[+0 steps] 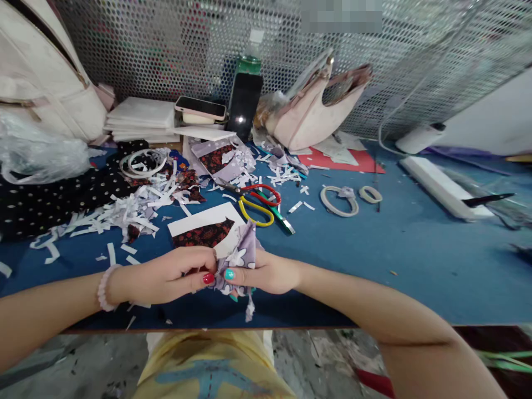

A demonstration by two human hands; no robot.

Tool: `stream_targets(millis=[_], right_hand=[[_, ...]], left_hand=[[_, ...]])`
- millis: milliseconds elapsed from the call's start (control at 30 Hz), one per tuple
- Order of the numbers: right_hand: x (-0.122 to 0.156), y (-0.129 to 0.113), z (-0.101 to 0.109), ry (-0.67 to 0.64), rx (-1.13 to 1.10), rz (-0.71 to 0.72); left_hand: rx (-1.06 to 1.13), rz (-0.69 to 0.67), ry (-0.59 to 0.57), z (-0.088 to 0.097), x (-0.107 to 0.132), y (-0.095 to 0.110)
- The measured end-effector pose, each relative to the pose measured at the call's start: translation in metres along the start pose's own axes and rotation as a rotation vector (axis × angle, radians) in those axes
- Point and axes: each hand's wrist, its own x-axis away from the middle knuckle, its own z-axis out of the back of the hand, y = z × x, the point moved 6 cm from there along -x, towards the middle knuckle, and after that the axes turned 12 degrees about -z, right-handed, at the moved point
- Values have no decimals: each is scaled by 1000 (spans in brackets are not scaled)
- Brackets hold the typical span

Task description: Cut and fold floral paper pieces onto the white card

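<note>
Left hand (170, 275) | right hand (268, 272) | both grips pinch lilac patterned fabric (248, 244), perhaps to steady it | red-and-yellow scissors (246, 191) at hands' one o'clock, seemingly for reach

We classify this place as a workshop, fitted for small handcraft work. We base this on the blue worktable (399, 255), the scissors (242, 194), the pale tape roll (362, 194) and the heap of white paper strips (124, 208) lying beside patterned scraps (193, 194), together with the grey floor (95, 360), which is likewise littered. We further note the perforated metal screen (166, 50) that stands along the back of the worktable.
</note>
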Motion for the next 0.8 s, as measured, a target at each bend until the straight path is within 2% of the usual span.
stream_targets(millis=[300,467,600,700,800], right_hand=[[1,-3,0,50,19,3],[-1,-5,4,159,84,42],[-1,-3,8,297,172,55],[-2,-2,10,325,198,33],[-2,0,9,241,124,0]], left_hand=[[-63,-16,57,1,0,3],[-213,50,135,3,2,4],[-356,98,167,6,3,5],[-429,45,133,6,2,5],[-427,-64,63,6,-1,6]])
